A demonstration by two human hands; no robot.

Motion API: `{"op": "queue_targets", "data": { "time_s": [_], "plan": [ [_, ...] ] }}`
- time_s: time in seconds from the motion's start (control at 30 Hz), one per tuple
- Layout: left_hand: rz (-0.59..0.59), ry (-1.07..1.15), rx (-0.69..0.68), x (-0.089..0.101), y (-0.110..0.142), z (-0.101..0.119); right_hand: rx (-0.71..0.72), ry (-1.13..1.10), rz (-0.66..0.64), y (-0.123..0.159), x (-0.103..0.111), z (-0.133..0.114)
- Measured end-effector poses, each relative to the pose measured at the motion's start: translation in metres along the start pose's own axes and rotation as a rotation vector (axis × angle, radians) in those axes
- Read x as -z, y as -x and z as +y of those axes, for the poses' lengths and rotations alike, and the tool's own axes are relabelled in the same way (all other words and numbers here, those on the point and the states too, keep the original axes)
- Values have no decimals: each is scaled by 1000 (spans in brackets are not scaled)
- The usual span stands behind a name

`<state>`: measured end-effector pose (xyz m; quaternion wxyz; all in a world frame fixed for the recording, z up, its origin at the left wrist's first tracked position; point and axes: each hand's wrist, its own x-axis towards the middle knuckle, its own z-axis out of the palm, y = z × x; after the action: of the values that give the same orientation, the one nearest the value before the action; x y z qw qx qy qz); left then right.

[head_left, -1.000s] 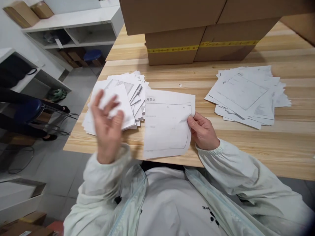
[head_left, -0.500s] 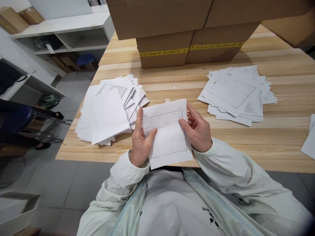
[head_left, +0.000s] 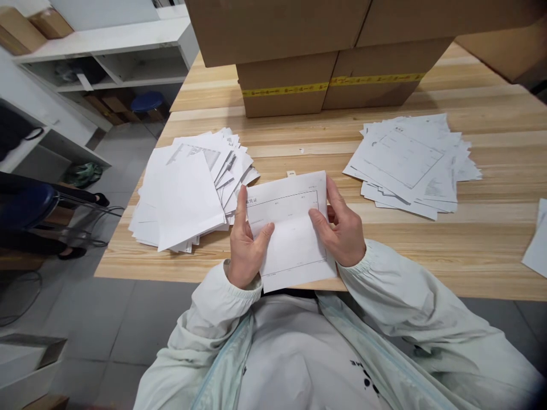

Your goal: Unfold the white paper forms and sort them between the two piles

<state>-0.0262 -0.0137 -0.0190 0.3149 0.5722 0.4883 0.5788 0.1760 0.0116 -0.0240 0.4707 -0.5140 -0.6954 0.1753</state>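
Note:
Between my hands is a white printed sheet of paper point(head_left: 293, 239) with a thin black frame and small text, held over the table's front edge. My left hand point(head_left: 248, 242) grips its left side, thumb on the face and fingers behind. On the right side my right hand point(head_left: 339, 228) holds it the same way, thumb on top and fingers around the edge. Whether more sheets lie under this one I cannot tell. A messy paper pile point(head_left: 190, 193) lies to the left of my left hand. Another pile of printed sheets point(head_left: 410, 162) lies beyond my right hand.
Stacked cardboard boxes point(head_left: 286, 94) with yellow tape stand at the back of the wooden table point(head_left: 294, 139). Part of a white sheet point(head_left: 537, 242) shows at the far right. On the left are white shelves point(head_left: 128, 45), a blue stool point(head_left: 147, 101) and a person's legs point(head_left: 43, 242).
My right hand's fingers have closed in along the sheet's right edge, and the sheet has shifted very slightly right. Both piles stay as they were.

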Motion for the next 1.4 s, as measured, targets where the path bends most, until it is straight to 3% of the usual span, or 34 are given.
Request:
{"op": "queue_targets", "data": {
  "time_s": [0.47, 0.67, 0.8, 0.87, 1.0, 1.1, 1.23, 1.4],
  "plan": [
    [5, 29, 22, 0, 1, 1, -14, 73, -53, 2, -2, -1],
    [22, 54, 57, -1, 0, 4, -113, -200, -42, -1, 0, -3],
    [90, 110, 68, -3, -1, 8, -246, -466, -253, -7, 4, -6],
    [107, 195, 140, -3, 0, 9, -280, -498, -304, -10, 7, -7],
    [43, 448, 425, 1, 4, 9, -227, -436, -147, -14, 14, -4],
    [37, 625, 550, 4, 2, 8, -205, -403, -95, -17, 20, -3],
    [-23, 786, 634, 6, -5, 12, -166, -456, -223, -19, 25, -6],
    [-99, 833, 698, 7, -4, 12, -164, -498, -356, -21, 27, -13]
  ]
}}
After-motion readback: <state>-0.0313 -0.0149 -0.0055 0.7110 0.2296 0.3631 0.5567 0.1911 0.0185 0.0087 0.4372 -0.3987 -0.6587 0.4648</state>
